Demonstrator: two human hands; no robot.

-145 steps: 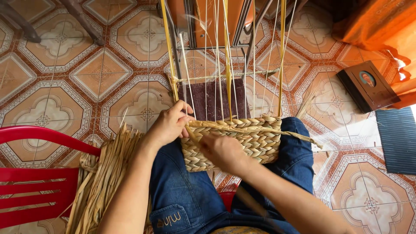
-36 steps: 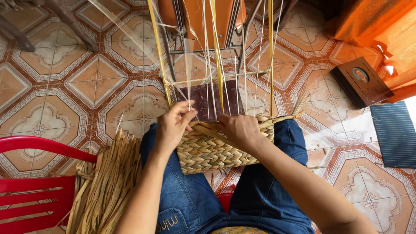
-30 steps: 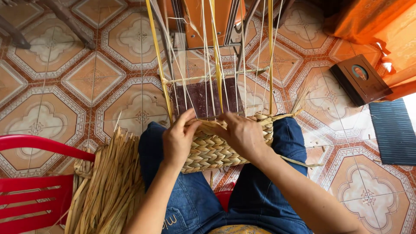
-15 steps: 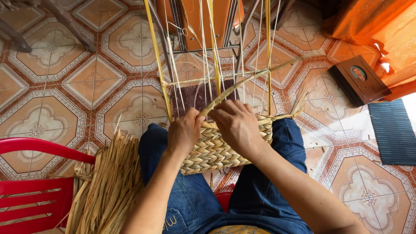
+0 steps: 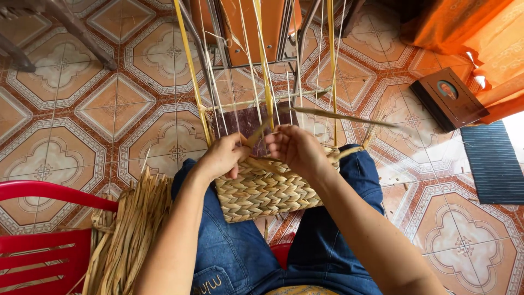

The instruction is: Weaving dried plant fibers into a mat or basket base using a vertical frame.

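Honestly, the risk I see is up at the top edge of the woven basket (image 5: pixel 267 188), which sits across the knees in blue jeans (image 5: pixel 229 257). Going left to right: a red plastic chair (image 5: pixel 38 235) in the lower left corner, then a bundle of dry straw strips (image 5: pixel 128 235) leaning beside the left thigh, flat, papery and frayed. My left hand (image 5: pixel 222 157) is curled shut around the rim, pinching a strand. My right hand (image 5: pixel 295 147) is just beside it, fingers closed on a long loose strip (image 5: pixel 338 116) that sticks out to the right. That strip looks brittle; bent too sharply I'd guess it splits, or slips and loosens the tight herringbone rows. The thin upright strands (image 5: pixel 262 71) could also tangle. The patterned tile floor (image 5: pixel 109 109) looks hard and glossy.
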